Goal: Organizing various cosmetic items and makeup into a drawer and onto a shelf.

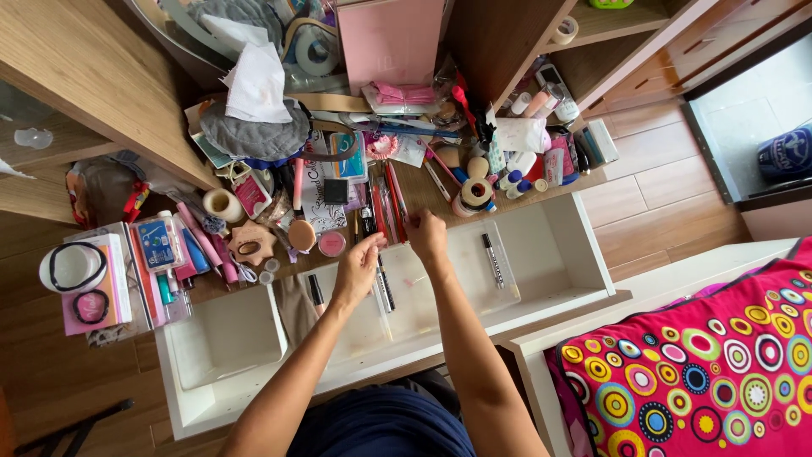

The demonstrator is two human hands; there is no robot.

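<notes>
1. A cluttered brown wooden desk (584,182) carries cosmetics and papers; below its edge a white pull-out drawer (584,279) stands open.
2. The left hand (357,269) and right hand (425,237) hover over the drawer's back edge — close together, fingers pinching; what they grip I cannot tell.
3. A black-and-silver marker pen (492,260) lies in the drawer, right of the hands.
</notes>
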